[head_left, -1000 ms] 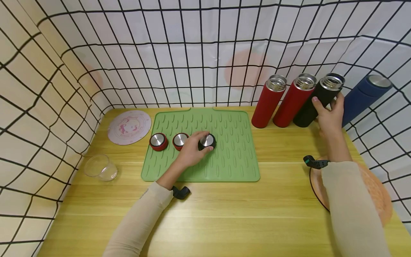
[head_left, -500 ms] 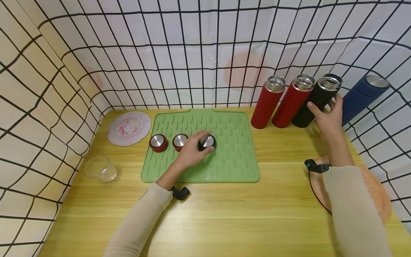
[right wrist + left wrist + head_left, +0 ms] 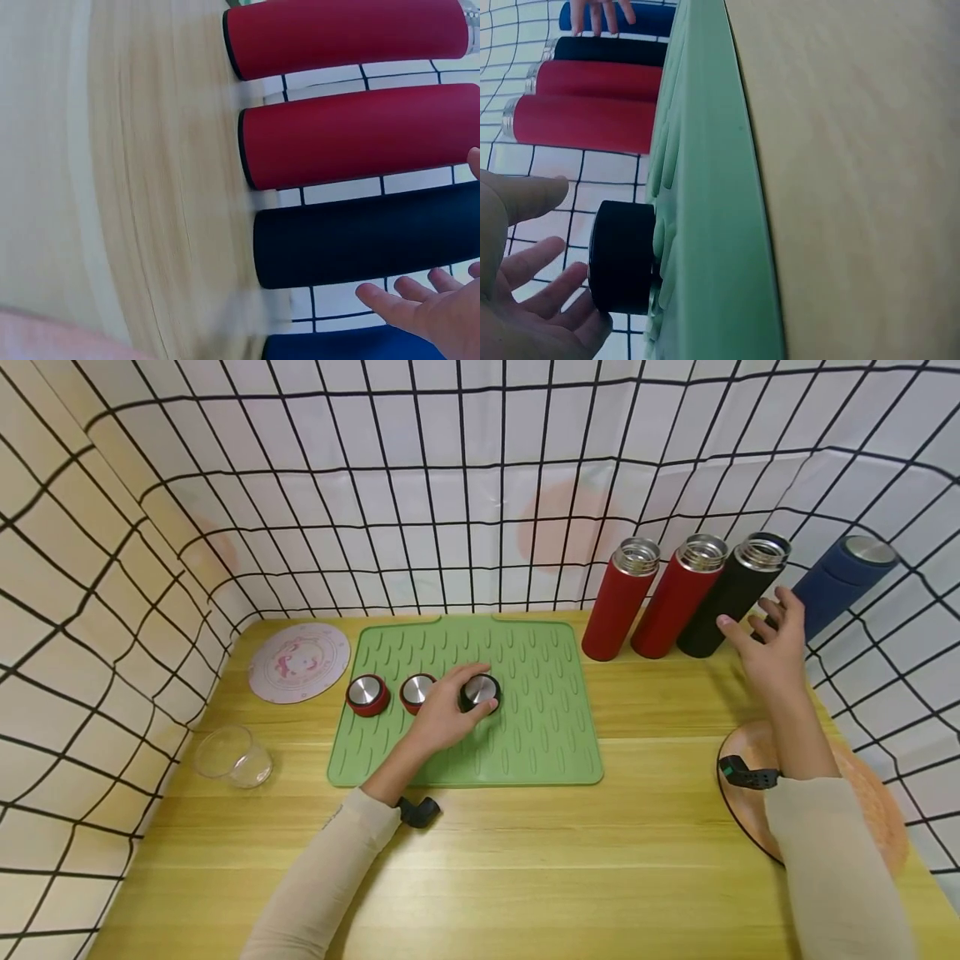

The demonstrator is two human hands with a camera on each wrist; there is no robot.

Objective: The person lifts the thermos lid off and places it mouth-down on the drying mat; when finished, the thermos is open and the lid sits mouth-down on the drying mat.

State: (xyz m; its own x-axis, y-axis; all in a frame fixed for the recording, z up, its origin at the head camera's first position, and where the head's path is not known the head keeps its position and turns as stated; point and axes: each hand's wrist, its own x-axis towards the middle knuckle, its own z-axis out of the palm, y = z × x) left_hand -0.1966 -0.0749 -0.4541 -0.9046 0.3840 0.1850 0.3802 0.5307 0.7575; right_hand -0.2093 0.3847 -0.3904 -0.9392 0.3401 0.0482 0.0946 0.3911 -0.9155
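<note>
My left hand (image 3: pixel 442 714) hovers around the black bottle lid (image 3: pixel 480 691), which stands on the green ridged mat (image 3: pixel 540 718). In the left wrist view its thumb is apart from the lid (image 3: pixel 622 255), and the fingers are spread loosely beside it; whether a fingertip touches cannot be told. Two red lids with silver tops, the outer (image 3: pixel 367 695) and the inner (image 3: pixel 416 691), are left of it. On the right, my right hand (image 3: pixel 776 652) has loosely spread fingers holding nothing, between the lidless black bottle (image 3: pixel 720 610) and the capped blue bottle (image 3: pixel 840 581).
Two lidless red bottles, one (image 3: pixel 621 610) nearest the mat and one (image 3: pixel 678 606) beside it, stand left of the black bottle. A clear glass (image 3: pixel 236 758) and a pink round mat (image 3: pixel 300 662) lie left. An orange round mat (image 3: pixel 870 802) is under the right forearm.
My right hand has let go of the black bottle and drawn back slightly toward me, leaving the bottle upright in the row. My left hand has stayed around the black lid.
</note>
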